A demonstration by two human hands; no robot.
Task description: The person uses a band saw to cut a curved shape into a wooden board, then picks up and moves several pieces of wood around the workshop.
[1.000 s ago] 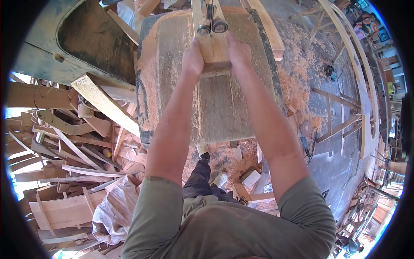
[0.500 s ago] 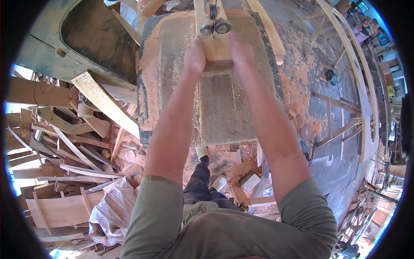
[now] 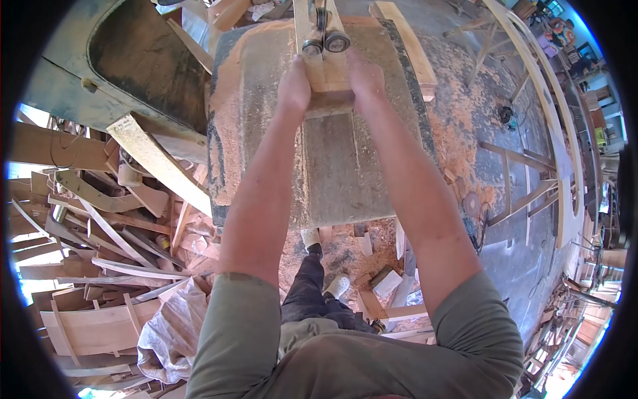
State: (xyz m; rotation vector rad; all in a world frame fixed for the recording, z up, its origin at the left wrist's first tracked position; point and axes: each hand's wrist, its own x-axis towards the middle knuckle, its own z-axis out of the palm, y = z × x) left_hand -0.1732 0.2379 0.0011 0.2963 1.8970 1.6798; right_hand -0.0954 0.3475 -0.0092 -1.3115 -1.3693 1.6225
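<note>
A thick pale wooden board point(image 3: 330, 76) lies on the sawdust-covered saw table point(image 3: 329, 159), its near end facing me. My left hand point(image 3: 294, 86) is closed along the board's left side, and my right hand point(image 3: 366, 78) grips its right side. Both arms are stretched forward, and many of the fingertips are hidden. Just beyond my hands, two round guide rollers point(image 3: 337, 42) of a bandsaw sit over the board. A thin dark line runs in the wood below them, between my hands.
The green machine body point(image 3: 73, 73) stands at the left, with a curved offcut point(image 3: 159, 163) leaning by the table. Another long board point(image 3: 405, 50) lies along the table's right edge. Scrap wood point(image 3: 100, 259) is piled lower left. Wooden frames point(image 3: 525, 179) stand at the right.
The whole view has shifted slightly left. My hands keep their hold on the board, and any movement of it past the rollers is too small to make out.
</note>
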